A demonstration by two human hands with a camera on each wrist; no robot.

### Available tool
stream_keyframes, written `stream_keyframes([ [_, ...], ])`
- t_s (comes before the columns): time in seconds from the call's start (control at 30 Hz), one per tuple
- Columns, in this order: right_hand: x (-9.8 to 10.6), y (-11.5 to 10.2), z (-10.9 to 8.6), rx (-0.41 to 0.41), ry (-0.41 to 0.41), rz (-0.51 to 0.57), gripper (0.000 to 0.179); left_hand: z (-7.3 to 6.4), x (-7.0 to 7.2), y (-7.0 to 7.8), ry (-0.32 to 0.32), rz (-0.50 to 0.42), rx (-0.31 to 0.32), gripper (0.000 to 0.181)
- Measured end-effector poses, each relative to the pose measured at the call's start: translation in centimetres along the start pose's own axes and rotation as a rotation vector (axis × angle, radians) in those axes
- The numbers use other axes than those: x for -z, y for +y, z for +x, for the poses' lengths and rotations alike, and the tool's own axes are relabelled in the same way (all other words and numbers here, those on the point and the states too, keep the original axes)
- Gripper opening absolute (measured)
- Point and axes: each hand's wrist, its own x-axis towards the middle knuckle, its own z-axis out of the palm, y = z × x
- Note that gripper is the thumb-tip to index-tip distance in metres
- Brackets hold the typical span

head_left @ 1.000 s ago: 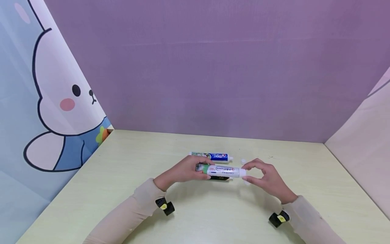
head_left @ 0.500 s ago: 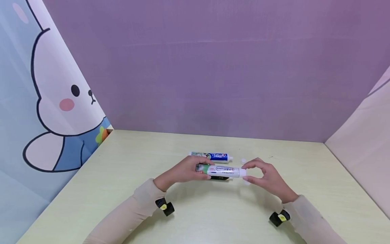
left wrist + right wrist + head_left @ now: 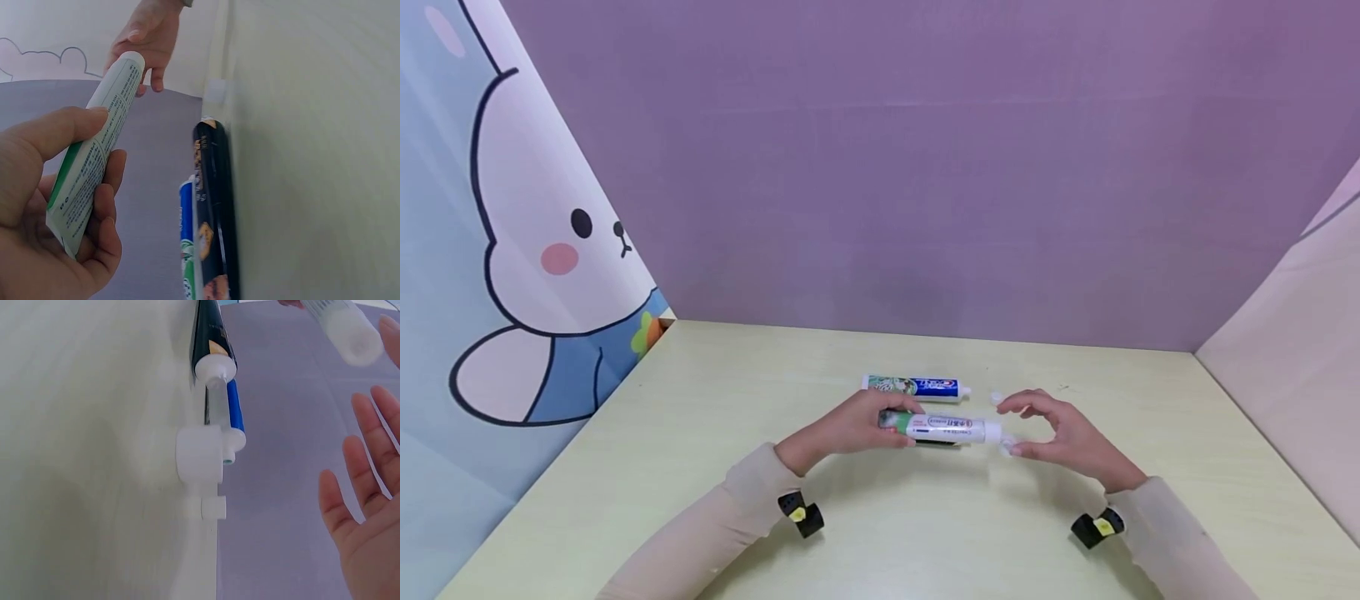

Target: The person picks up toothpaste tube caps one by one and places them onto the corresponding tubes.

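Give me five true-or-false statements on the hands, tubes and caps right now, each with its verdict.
1. The left hand holds the white-and-green tube. True.
2. The right hand grips the black tube. False: it holds nothing; the black tube lies on the table.
3. Two loose white caps lie on the table. True.
4. The blue tube lies nearer the person than the black tube. False: the black tube is nearer.
5. The blue tube is uncapped. True.

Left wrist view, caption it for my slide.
Left hand holding a white tube, with a black tube and a blue tube nearby.
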Motion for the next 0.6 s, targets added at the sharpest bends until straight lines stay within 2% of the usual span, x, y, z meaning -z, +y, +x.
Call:
stream_keyframes([
  [0.13,0.4,0.5,-0.2,-0.031,-0.032,-0.021,0.044,-0.2,-0.5,-0.5,-0.014,0.028,0.028,0.029],
  [0.23,0.5,0.8,-0.3,-0.059,-0.05,-0.017,0.042,-0.4,-0.7,-0.8,-0.021,0.019,0.045,0.029],
  [0.47,0.4,1.3,-0.3,-0.13,-0.077,-0.013,0.04,-0.9,-1.1,-0.9,-0.034,-0.038,0.044,0.031],
  [0.6,0.3,1.3,-0.3,-0.186,-0.081,0.01,0.039,-1.3,-1.5,-0.9,-0.054,-0.028,0.071,0.032],
])
